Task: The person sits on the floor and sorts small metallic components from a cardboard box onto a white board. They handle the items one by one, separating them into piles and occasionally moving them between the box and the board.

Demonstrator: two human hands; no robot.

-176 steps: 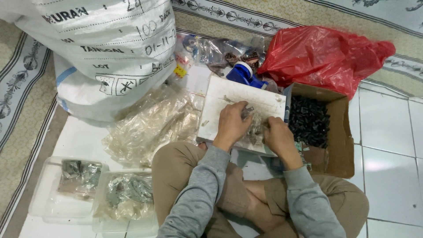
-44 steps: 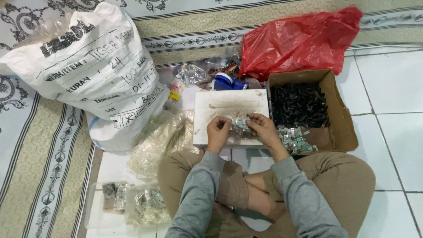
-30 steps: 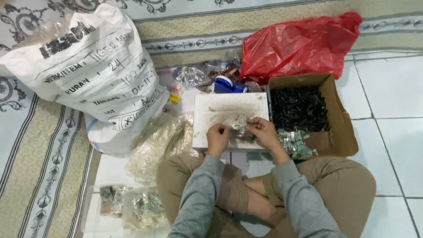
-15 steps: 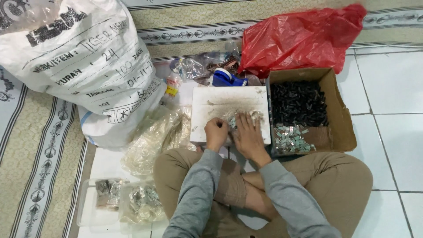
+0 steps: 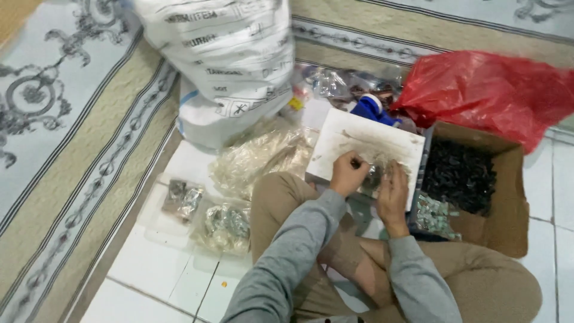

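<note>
I'm sitting cross-legged on the tiled floor [image 5: 149, 275], both hands working at the near edge of the white board [image 5: 365, 146] in the middle of the frame. Left hand [image 5: 348, 173] is curling nearly closed, fingertips pinching something small and dark; can't tell what it is. Right hand [image 5: 393, 190] is lying half open, fingers spread over a small clear plastic packet [image 5: 375, 174] of metallic bits on the board, touching it. Compared with half a second ago, the right hand is sitting further right, off the left one, so the two are now working apart on the packet. View is also swinging: the big white sack [image 5: 224, 54] is now filling the upper middle. Cardboard box of dark small parts [image 5: 460, 173] is sitting right of the board, red plastic bag [image 5: 490, 90] above it, clear bags [image 5: 263, 158] left.
</note>
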